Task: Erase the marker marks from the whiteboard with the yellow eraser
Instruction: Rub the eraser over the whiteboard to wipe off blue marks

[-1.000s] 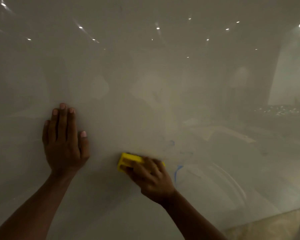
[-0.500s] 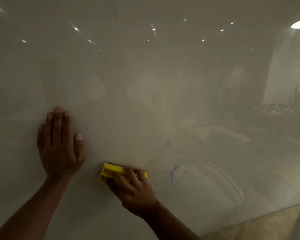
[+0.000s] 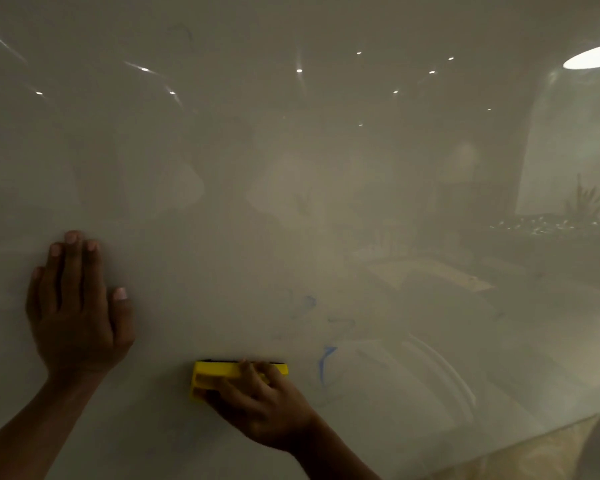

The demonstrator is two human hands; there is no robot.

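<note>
A glossy whiteboard (image 3: 291,168) fills the view. My right hand (image 3: 267,407) grips the yellow eraser (image 3: 219,374) and presses it flat on the board, low and near the middle. Faint blue marker marks (image 3: 323,365) sit just right of the eraser, with paler blue smudges (image 3: 307,304) above them. My left hand (image 3: 77,310) lies flat on the board at the left, palm down, fingers together and pointing up, holding nothing.
The board's lower edge (image 3: 499,441) runs diagonally at the bottom right, with a tan floor (image 3: 534,459) beyond it. Reflections of ceiling lights and room furniture show across the board's surface.
My right hand has slid the eraser down and to the left, away from the blue marks. The left hand stays flat on the board.
</note>
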